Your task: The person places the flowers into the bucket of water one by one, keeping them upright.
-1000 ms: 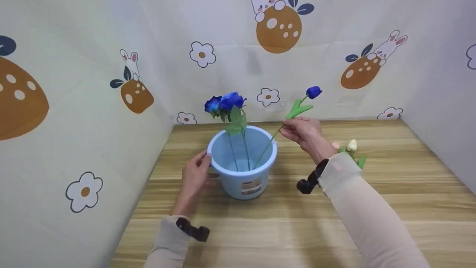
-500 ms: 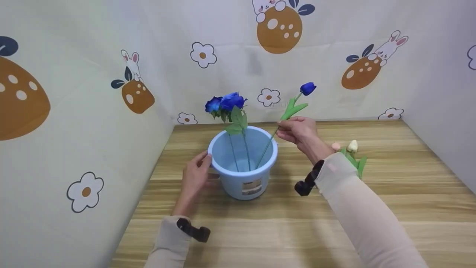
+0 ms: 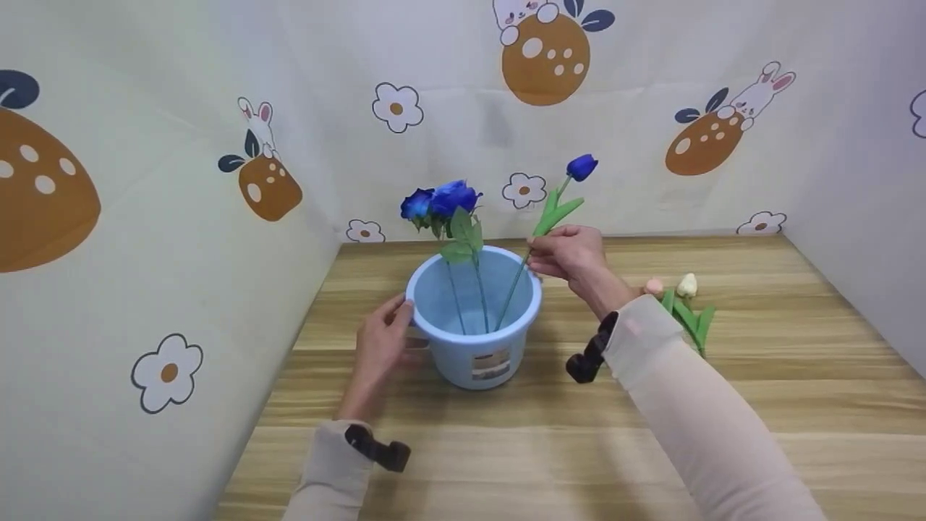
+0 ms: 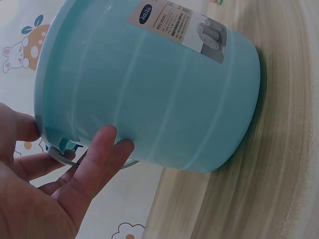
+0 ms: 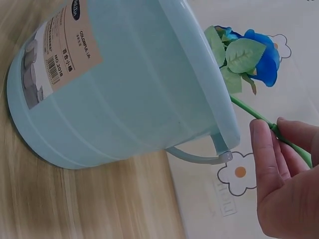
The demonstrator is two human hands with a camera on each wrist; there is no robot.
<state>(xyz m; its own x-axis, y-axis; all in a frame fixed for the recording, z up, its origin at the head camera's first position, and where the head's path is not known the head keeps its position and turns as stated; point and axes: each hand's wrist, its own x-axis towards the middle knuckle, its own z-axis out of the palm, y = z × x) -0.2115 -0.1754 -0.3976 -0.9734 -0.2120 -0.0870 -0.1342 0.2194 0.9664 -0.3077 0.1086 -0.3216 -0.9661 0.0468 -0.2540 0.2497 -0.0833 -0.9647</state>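
Note:
A light blue bucket point(image 3: 477, 362) stands upright on the wooden table, a label on its front. My left hand point(image 3: 381, 336) holds it at the left side, thumb at the rim and fingers by the handle point(image 4: 62, 157) in the left wrist view. My right hand point(image 3: 571, 257) pinches the green stem of a blue artificial tulip point(image 3: 582, 167) between thumb and fingers, at the bucket's right rim. The tulip leans right, its lower stem inside the bucket. Two blue artificial roses point(image 3: 456, 198) stand in the bucket, leaning on its rim side, with green leaves point(image 5: 244, 55).
To the right on the table point(image 3: 579, 463) lie a white tulip point(image 3: 687, 284) and a pink one point(image 3: 654, 286) with green leaves, partly behind the right forearm. Printed cloth walls point(image 3: 463, 137) enclose the table at the back and sides.
My right hand has moved left towards the bucket's rim with the tulip, whose bloom has shifted left and slightly up, more upright. The left hand and bucket have stayed put.

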